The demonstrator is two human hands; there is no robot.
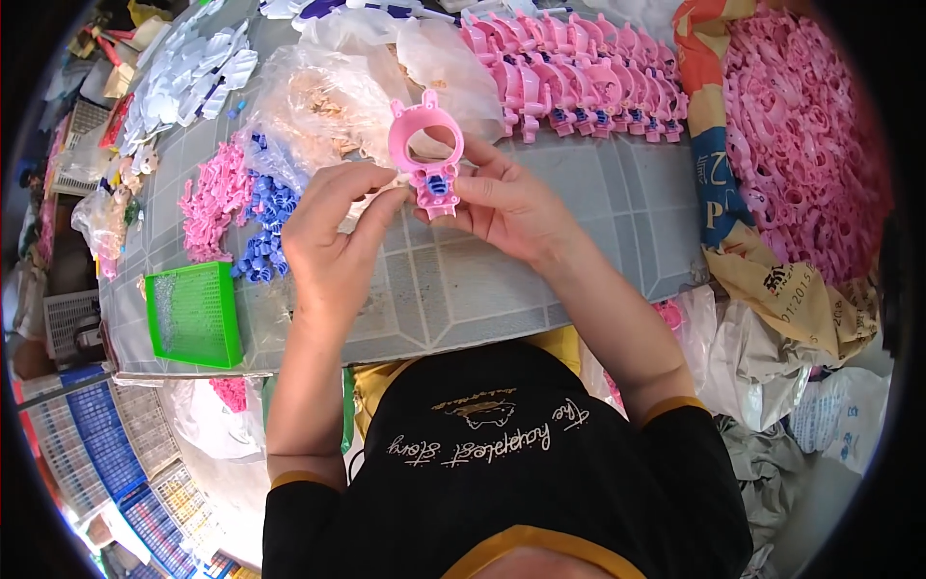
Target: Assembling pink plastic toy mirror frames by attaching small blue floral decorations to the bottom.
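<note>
My right hand [529, 210] holds a pink plastic toy body [400, 145] upright between thumb and fingers, above the table. The body has a round open ring for a head, two small ears on top and a blue insert [438, 185] in its chest. At the body's left side, my left hand [326, 230] is closed in a pinch, thumb against forefinger. A small pale piece [401, 180] shows at those fingertips, touching or almost touching the body; its exact shape is too small to tell.
Rows of similar pink bodies [579, 82] lie at the far right, beside a sack of pink parts [801, 145]. Left are piles of small pink parts [214, 198], blue parts [265, 227] and a green tray [231, 318]. A clear bag [318, 87] with beige pieces lies behind my hands.
</note>
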